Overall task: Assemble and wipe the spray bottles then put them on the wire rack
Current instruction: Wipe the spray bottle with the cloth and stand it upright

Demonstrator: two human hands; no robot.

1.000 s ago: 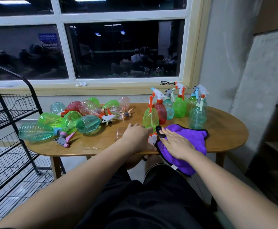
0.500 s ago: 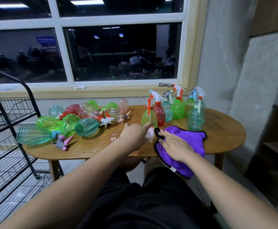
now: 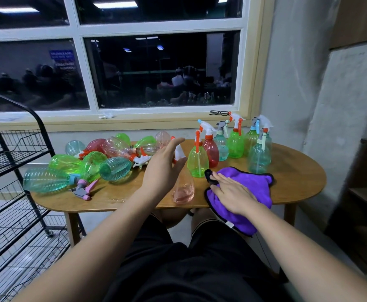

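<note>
Purple cloth (image 3: 252, 186) is hanging over the front edge of the wooden table (image 3: 298, 182), and the right hand (image 3: 232, 192) is lying flat on it, fingers straight. The left hand (image 3: 164, 168) is holding a pale pink spray bottle (image 3: 183, 189) upright at that same edge, thumb and fingers wrapped round its white trigger head. The wire rack (image 3: 14, 153) is standing left of the table. The blue sign (image 3: 61, 59) in the window behind the table is too blurry to read.
</note>
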